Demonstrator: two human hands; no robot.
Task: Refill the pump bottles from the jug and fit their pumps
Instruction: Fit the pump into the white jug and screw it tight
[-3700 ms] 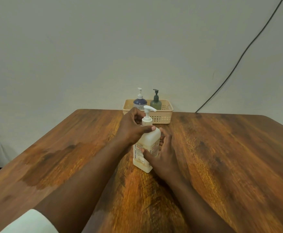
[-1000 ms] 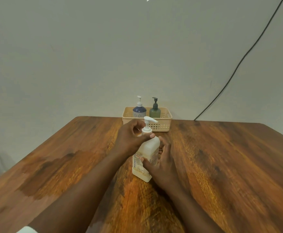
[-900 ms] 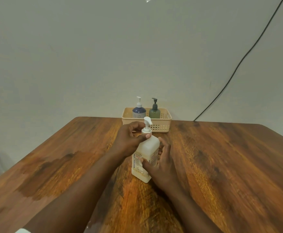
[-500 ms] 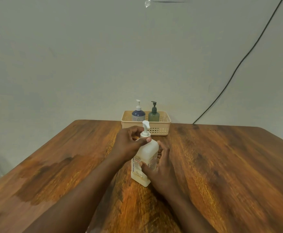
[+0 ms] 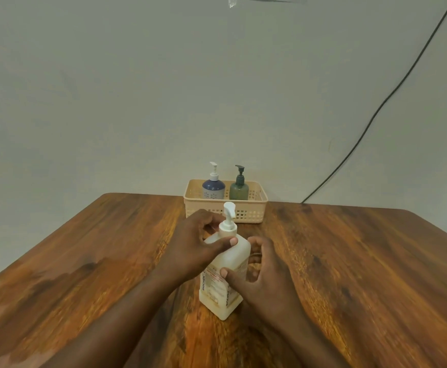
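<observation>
A brown wooden table (image 5: 349,274) with strong grain and rounded far corners fills the lower part of the scene; a darker patch (image 5: 44,293) stains its near left side. Behind it rises a plain pale grey-green wall (image 5: 137,88). A thin black cable (image 5: 392,94) runs slantwise down the wall from the upper right to the table's far edge.

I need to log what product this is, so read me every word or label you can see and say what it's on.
"BIOCHEK": vertical print on the left edge of the white pump bottle's label; the last letters are uncertain.
The label's remaining lines: too blurred to read.
Blue bottle and green bottle in the basket: no readable text.
</observation>
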